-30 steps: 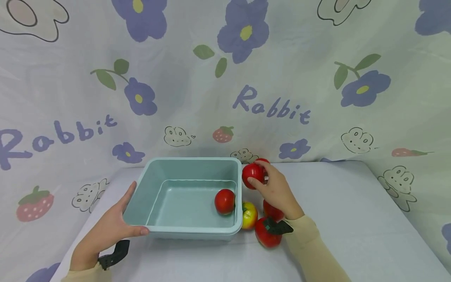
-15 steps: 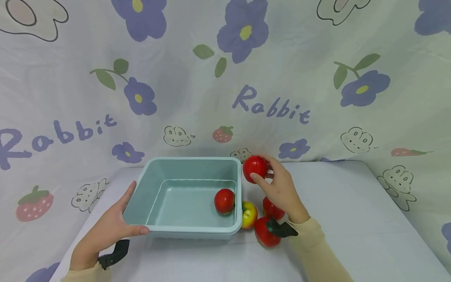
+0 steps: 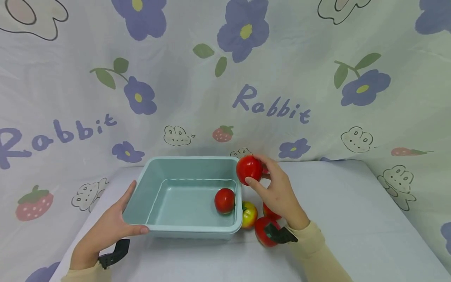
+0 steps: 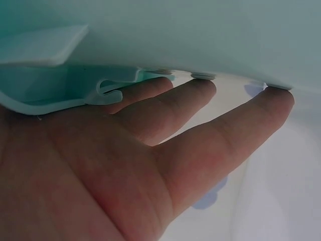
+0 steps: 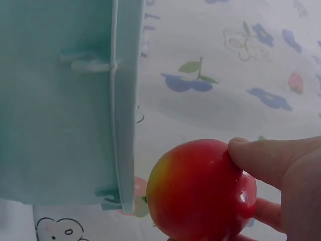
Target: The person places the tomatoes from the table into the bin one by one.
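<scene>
"From the left, what have we?"
"Our left hand (image 3: 109, 225), fingers straight and spread, against one bin (image 3: 190, 228); one red apple (image 3: 224, 201) inside."
"Beyond?"
"One yellow apple (image 3: 249, 215) outside, then another red apple (image 3: 248, 169), gripped by our right hand (image 3: 280, 192) at the bin's far right corner; two more red apples (image 3: 265, 232) near that wrist; a red patch (image 3: 266, 170) behind."

Head view: evenly lit, reasonably sharp; soft shadow below the pale teal plastic bin (image 3: 193, 229). Left wrist view: dim. Right wrist view: hazy, glare on red apple (image 5: 200, 191).
</scene>
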Available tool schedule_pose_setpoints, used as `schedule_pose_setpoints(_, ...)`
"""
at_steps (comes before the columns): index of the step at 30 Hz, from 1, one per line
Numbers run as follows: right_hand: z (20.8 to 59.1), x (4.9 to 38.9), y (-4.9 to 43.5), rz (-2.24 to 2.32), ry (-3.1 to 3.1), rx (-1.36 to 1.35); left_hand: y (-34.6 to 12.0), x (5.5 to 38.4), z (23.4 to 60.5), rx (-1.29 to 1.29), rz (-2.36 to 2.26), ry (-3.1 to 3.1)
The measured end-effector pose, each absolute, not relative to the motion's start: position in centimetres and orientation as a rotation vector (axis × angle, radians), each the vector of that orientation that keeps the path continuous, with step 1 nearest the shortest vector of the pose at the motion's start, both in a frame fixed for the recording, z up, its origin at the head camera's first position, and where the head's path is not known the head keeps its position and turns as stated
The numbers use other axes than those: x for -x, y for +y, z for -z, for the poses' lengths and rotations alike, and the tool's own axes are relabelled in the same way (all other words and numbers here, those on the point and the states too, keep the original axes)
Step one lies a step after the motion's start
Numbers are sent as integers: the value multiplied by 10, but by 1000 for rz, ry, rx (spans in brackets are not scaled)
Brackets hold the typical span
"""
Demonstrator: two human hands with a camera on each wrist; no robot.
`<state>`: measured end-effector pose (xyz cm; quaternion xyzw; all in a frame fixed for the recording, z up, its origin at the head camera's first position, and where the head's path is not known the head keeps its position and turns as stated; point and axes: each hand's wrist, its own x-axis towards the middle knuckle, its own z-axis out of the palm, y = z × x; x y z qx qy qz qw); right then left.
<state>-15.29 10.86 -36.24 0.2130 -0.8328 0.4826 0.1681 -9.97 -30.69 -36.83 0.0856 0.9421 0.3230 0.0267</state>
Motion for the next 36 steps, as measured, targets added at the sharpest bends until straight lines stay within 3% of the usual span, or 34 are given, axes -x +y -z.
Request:
schedule_pose_setpoints(15,329,122,88,-1437,-2325,-764,-308,101,369,-257,-990,2918)
schedule_pose_setpoints(25,357,131,84,-1410,-2315,-858,-307,100,370,-276,-1005,2923)
schedule_pose_setpoints(36,362,126,74,-1439,-2368,-892,-307,100,370,-266,-1003,2918)
